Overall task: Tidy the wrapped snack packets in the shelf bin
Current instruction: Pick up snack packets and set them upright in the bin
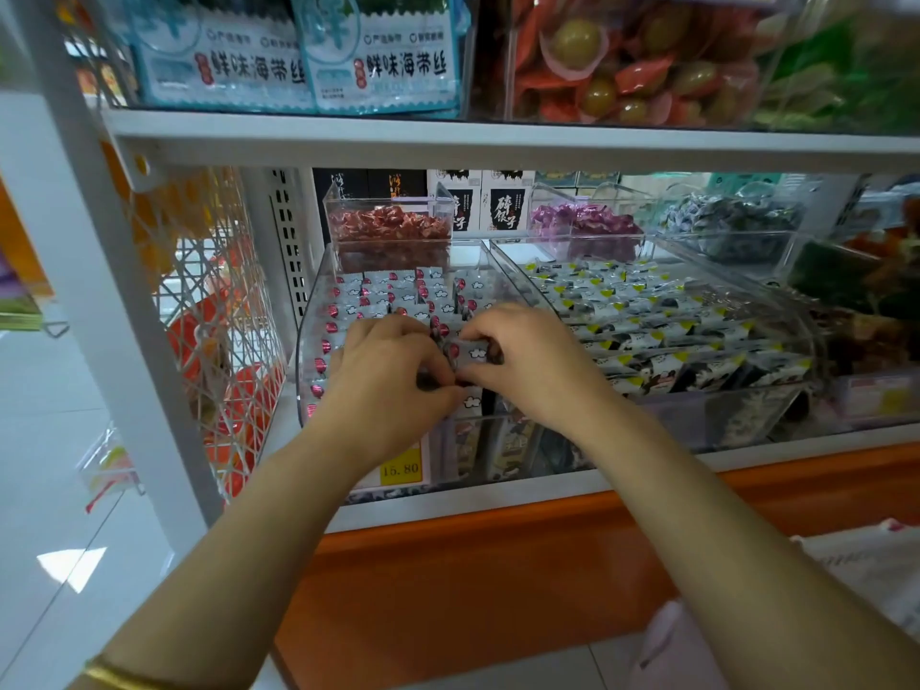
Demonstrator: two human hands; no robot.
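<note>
Both hands are in the clear bin (307, 311) at the left of the mid shelf, over its front half. R hand (527, 361) has fingers curled w/ thumb and fingertips pinching one silver packet (470, 352), held flat just above the rows. L hand (388, 371) is also curled, knuckles up, pinching the same packet's lower left end, so the fingertips of both hands meet there. The rest of the packets (388, 291), silver w/ red dots and white cloud marks, stand on edge in neat rows across the bin's back and left side; the front right part is hidden by the hands. A gold bangle (114, 674) sits on the L wrist. A yellow price tag (401, 469) reading 15.80 is on the bin front, below the L wrist. Just to the right is a 2nd clear bin (776, 311) w/ packets marked in yellow and black. Behind, a small box of red sweets (393, 226) and one of purple sweets (587, 224). On the top shelf are blue seaweed packs (383, 57). A white wire mesh panel (214, 316) closes off the shelf's left side.
</note>
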